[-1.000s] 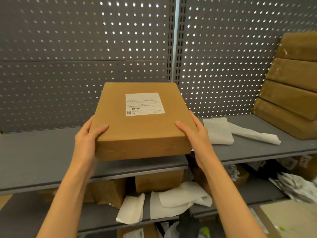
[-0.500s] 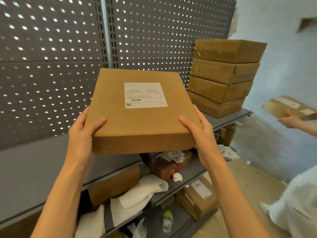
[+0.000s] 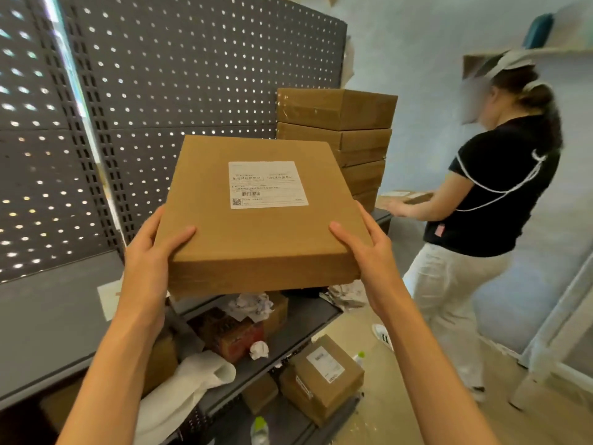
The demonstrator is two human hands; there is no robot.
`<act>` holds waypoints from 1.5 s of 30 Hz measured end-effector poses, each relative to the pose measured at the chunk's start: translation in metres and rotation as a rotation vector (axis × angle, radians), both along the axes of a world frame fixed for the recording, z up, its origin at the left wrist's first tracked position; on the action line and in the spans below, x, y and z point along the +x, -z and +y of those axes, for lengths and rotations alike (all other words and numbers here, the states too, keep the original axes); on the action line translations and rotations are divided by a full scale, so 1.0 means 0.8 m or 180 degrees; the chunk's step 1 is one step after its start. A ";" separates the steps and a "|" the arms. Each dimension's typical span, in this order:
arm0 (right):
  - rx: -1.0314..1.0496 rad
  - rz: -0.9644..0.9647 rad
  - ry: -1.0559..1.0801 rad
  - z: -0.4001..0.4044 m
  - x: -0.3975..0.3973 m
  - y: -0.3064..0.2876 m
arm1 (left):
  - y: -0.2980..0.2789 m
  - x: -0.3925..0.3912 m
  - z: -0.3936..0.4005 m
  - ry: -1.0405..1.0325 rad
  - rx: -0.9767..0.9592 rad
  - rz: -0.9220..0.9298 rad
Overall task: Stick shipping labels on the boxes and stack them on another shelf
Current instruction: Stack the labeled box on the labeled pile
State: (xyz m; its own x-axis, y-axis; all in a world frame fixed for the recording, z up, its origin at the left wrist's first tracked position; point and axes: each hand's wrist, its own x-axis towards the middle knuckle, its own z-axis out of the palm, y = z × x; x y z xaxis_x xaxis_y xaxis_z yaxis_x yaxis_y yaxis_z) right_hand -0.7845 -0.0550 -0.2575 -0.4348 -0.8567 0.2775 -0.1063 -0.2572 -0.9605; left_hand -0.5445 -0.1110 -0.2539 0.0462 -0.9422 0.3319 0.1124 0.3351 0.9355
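Grey shelf (image 3: 48, 322), pegboard back (image 3: 192, 75), stacked boxes (image 3: 353, 123)

The shipping label (image 3: 268, 184) on the held box (image 3: 256, 226) carries a barcode, a QR code and unreadably small print.

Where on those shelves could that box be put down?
Bare room shows on the grey shelf left of the held box, beside a paper slip, and on top of the stack. The lower shelf is crowded with crumpled paper and cartons.
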 end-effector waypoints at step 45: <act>-0.0562 -0.0367 -0.1924 -0.193 -0.224 -0.091 | -0.076 -0.246 -0.002 -0.2029 -0.0566 -0.0014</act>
State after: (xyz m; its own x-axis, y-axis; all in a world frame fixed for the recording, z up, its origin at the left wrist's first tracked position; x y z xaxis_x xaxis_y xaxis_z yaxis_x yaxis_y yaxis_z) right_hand -0.9633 -0.2095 -0.1851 0.0752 -0.9057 0.4172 0.2087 -0.3948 -0.8947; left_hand -0.7411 -0.1128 -0.1932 0.5750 -0.6615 0.4814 -0.1628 0.4842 0.8597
